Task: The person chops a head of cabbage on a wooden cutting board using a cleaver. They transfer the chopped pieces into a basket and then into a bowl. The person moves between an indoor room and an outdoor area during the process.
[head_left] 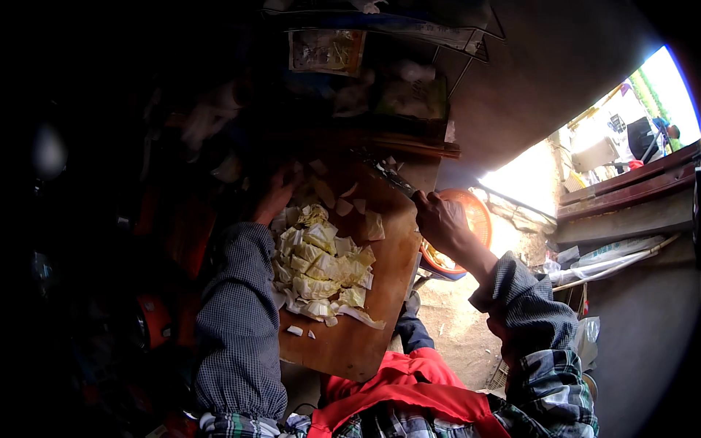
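Note:
Chopped pale yellow cabbage (318,259) lies heaped on a wooden cutting board (336,352) in front of me. Loose white and yellow bits are scattered around the heap, mostly toward the board's far side. A knife (393,177) is gripped in my right hand (443,223) at the board's right edge, its dark blade slanting up and left over the far right part. In deep shadow, my left hand (275,193) rests by the board's far left, beside the cabbage bits. Its fingers are too dark to make out.
An orange basket (487,219) stands right of the board, partly behind my right hand, with pale pieces inside. Beyond the board is a dark shelf edge (420,146) with packages (327,52) above it. Plastic bags and a pale stick (617,261) lie at the right.

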The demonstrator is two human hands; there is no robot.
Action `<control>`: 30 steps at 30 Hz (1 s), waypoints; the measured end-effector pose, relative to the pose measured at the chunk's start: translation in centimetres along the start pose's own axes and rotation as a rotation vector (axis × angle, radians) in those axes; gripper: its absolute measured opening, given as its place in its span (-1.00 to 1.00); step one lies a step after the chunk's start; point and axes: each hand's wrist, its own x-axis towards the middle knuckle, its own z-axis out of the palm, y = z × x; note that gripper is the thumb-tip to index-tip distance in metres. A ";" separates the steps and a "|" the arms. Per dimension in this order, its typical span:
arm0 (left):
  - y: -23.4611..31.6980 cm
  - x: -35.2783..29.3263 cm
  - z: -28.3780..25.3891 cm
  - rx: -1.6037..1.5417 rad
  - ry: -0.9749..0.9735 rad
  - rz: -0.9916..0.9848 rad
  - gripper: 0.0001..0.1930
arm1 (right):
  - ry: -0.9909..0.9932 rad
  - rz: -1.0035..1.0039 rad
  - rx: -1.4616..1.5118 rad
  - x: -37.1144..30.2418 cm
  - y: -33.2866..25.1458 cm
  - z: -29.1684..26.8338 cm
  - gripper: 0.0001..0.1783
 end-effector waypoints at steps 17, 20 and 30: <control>8.7 2.3 6.9 0.050 -0.099 0.270 -0.74 | -0.051 0.294 0.630 -8.3 0.0 -0.2 -0.85; 6.8 4.4 8.2 0.236 -0.139 0.308 -0.71 | -0.081 0.384 0.871 -9.6 -1.0 -0.7 -0.85; 7.4 0.4 1.5 -0.740 -0.266 -0.236 -0.70 | -0.530 -0.166 0.957 -14.8 -4.3 -2.4 -0.75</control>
